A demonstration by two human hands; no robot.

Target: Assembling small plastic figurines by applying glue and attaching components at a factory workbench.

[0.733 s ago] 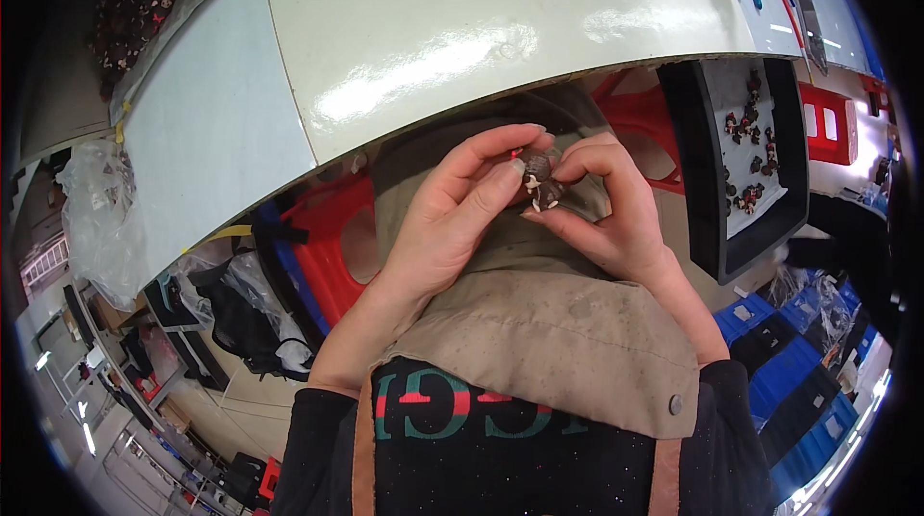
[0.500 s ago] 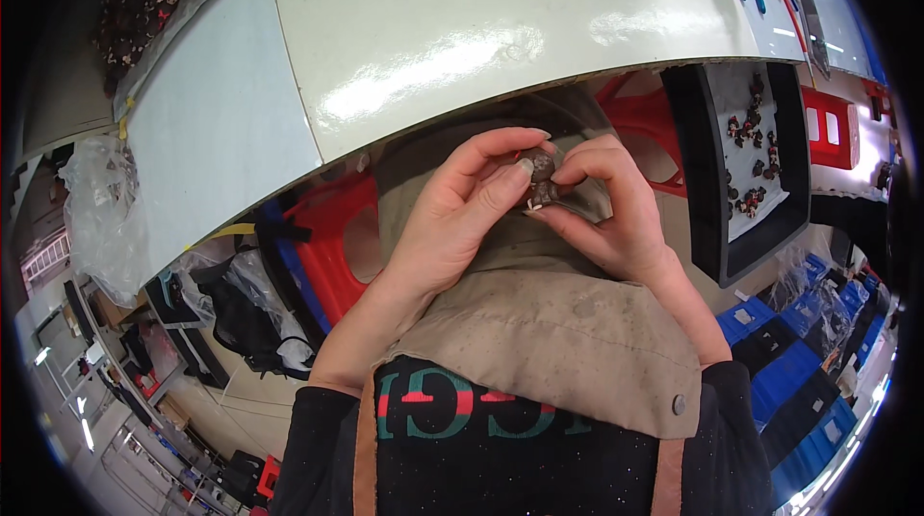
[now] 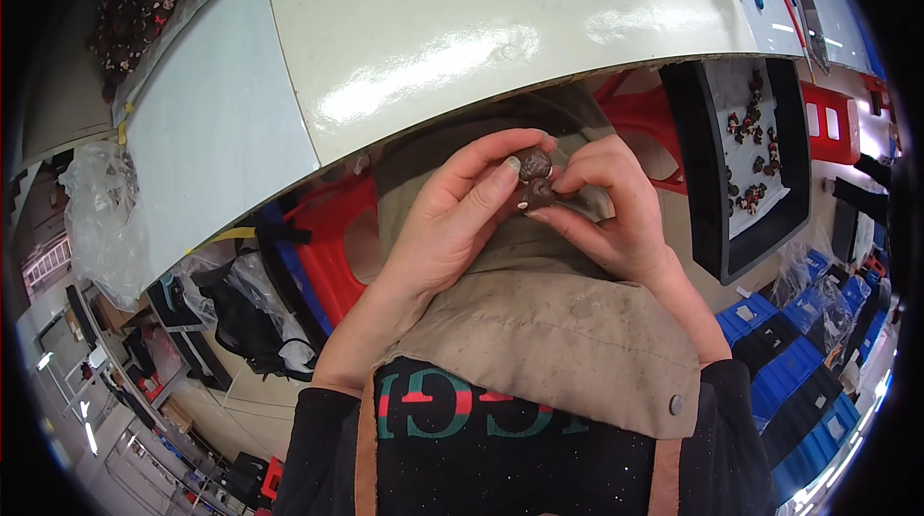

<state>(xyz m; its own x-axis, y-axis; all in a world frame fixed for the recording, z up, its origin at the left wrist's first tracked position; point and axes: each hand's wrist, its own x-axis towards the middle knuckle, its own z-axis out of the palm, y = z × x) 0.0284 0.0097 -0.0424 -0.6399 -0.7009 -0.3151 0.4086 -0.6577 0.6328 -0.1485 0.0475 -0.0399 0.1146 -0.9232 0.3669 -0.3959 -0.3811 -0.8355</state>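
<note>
Head view: a black tray (image 3: 707,179) and red stool (image 3: 327,261) sit by the shiny white worktop (image 3: 433,15). Above the tan apron (image 3: 539,323), left hand (image 3: 472,193) and right hand (image 3: 616,198) pinch one small brown figurine (image 3: 535,168); its pale bits, seen before, are mostly hidden.

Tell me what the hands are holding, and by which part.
A small dark-brown figurine: the left hand holds its rounded upper part, the right hand pinches its lower part.
</note>
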